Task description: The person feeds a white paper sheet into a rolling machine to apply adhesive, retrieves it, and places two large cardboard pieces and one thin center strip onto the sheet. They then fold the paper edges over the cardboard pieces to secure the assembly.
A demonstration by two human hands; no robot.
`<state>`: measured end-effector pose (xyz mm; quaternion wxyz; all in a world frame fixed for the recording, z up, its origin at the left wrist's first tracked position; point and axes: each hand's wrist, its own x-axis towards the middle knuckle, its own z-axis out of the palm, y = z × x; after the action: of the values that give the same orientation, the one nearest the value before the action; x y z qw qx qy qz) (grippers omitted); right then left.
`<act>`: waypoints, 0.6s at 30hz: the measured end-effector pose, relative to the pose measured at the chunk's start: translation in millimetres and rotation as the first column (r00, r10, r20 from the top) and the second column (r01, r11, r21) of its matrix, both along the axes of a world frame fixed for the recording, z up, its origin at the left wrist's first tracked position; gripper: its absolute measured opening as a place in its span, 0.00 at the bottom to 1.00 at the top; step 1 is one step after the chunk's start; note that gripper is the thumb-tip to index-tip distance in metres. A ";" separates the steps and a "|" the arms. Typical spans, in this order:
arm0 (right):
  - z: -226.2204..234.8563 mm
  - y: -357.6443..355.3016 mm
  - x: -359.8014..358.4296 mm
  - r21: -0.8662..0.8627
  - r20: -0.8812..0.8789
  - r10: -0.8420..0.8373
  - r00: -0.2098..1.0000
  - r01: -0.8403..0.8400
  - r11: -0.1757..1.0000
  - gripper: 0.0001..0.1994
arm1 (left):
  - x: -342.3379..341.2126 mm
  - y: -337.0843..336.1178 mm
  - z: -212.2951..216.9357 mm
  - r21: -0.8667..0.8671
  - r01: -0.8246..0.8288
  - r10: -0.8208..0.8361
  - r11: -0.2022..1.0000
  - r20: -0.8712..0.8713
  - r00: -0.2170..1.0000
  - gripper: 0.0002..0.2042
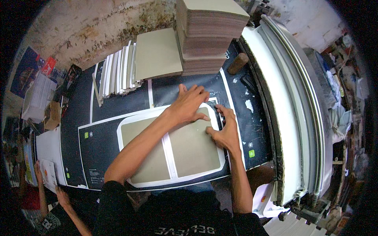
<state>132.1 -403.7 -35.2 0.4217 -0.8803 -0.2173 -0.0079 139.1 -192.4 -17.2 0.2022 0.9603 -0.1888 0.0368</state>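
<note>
On the bench [118, 107], seen from the head camera, lies a white sheet [119, 135] with rounded corners, bearing a left board [153, 159] and a right board [195, 149], both grey, with a pale strip [169, 157] between them. Beneath the sheet is a black poster [96, 151], which reaches out past its left side.

The left hand [191, 104] is at the sheet's far edge, towards the right corner, its forearm crossing over the left board. Its fingers are bent and spread, the thumb well apart from them and over the right board. The right hand [226, 133] is at the sheet's right edge, thumb and forefinger wide with a gap between, the thumb tip over the right board. Whether either thumb presses down, I cannot tell.

Beyond the sheet stand a row of booklets [118, 72], a grey panel [159, 53] and a tall stack [210, 35] of boards. Beyond its right corner is a wooden cylinder [238, 63]; further right, a machine [285, 102] with a long white band. Well left of the sheet, a co-worker's hands [63, 196] are at a white card [49, 175].
</note>
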 end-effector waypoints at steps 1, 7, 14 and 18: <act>0.4 1.5 -0.6 0.004 0.007 0.002 1.000 -0.002 1.000 0.38 | -0.5 1.7 -0.6 -0.005 0.001 -0.001 1.000 0.006 1.000 0.32; 0.8 0.1 0.5 0.001 0.004 0.005 1.000 -0.005 1.000 0.37 | 4.0 -0.6 -3.1 -0.007 0.019 -0.019 1.000 0.022 1.000 0.30; -5.5 -5.2 6.1 -0.030 0.058 0.065 0.996 -0.064 0.998 0.36 | 3.3 1.2 -8.4 -0.085 0.074 -0.072 0.994 0.023 0.997 0.26; 14.4 -6.7 18.0 0.024 -0.136 0.093 0.986 -0.091 0.996 0.29 | -0.1 4.7 -8.7 -0.196 0.116 -0.113 0.974 0.027 0.993 0.23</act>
<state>150.2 -410.3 -20.8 0.4434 -0.8639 -0.2282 0.0703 139.0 -187.7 -26.0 0.2966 0.9227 -0.2409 0.0512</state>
